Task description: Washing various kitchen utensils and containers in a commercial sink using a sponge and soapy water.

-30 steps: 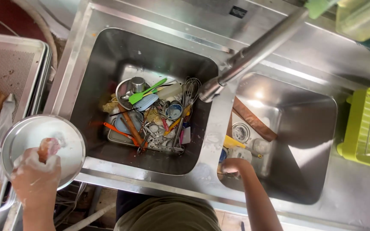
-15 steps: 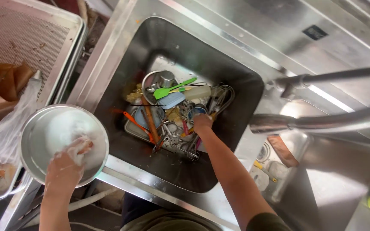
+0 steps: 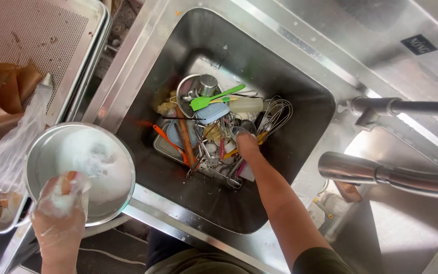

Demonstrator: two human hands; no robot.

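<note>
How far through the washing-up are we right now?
Early, it looks. In hand: the left hand, soapy, holds a foamy metal bowl by its rim beside the sink. The right hand reaches into the pile of utensils. Left: the whisk, green spatula and the rest lie unwashed in the basin. Nothing clean shows set aside.

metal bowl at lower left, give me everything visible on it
The metal bowl is round, shallow and silvery, likely stainless steel, with a thin rolled rim. Its inside is coated in white soap foam with some darker smears. It is tilted toward the camera, held out left of the sink, over the counter edge. The left hand, itself foamy, grips its near rim along with a sudsy sponge or cloth. A clear plastic bag lies beside it.
</note>
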